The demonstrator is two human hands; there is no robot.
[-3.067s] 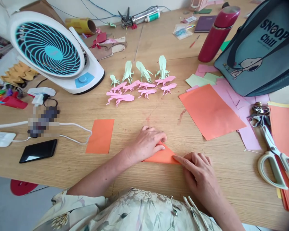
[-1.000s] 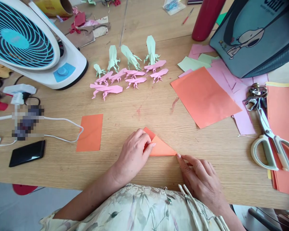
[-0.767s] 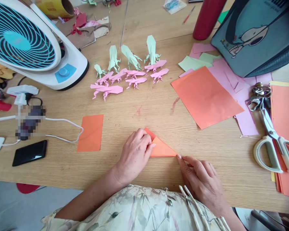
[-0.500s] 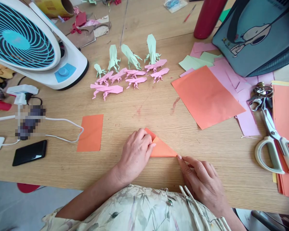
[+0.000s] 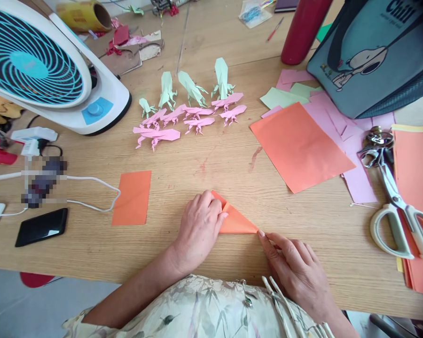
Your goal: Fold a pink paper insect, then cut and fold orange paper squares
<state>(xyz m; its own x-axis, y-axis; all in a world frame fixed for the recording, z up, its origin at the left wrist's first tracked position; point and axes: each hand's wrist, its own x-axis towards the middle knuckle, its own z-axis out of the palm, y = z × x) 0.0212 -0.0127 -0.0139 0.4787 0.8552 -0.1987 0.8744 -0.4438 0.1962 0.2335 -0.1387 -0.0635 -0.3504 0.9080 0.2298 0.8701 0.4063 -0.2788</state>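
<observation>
A folded orange paper triangle [image 5: 237,220] lies on the table close to my body. My left hand [image 5: 200,225] covers its left part, fingers curled and pressing on it, thumb at a small folded flap. At the right-hand tip of the triangle, my right hand [image 5: 292,263] pinches the corner between thumb and index finger. Under my left hand the rest of the paper is hidden. A smaller orange paper rectangle [image 5: 131,197] lies flat to the left, and a larger orange square [image 5: 299,146] lies to the right.
Folded pink figures [image 5: 162,134] and green figures [image 5: 167,89] stand beyond my hands. Scissors [image 5: 396,202] rest at right on orange sheets [image 5: 416,164]. A fan [image 5: 109,103], a phone [image 5: 42,226] and a white cable [image 5: 91,177] are at left. A red bottle [image 5: 299,33] and a bag [image 5: 366,61] stand behind.
The view has shifted slightly, so the table's things appear a little lower. Both hands keep their places on the orange paper triangle.
</observation>
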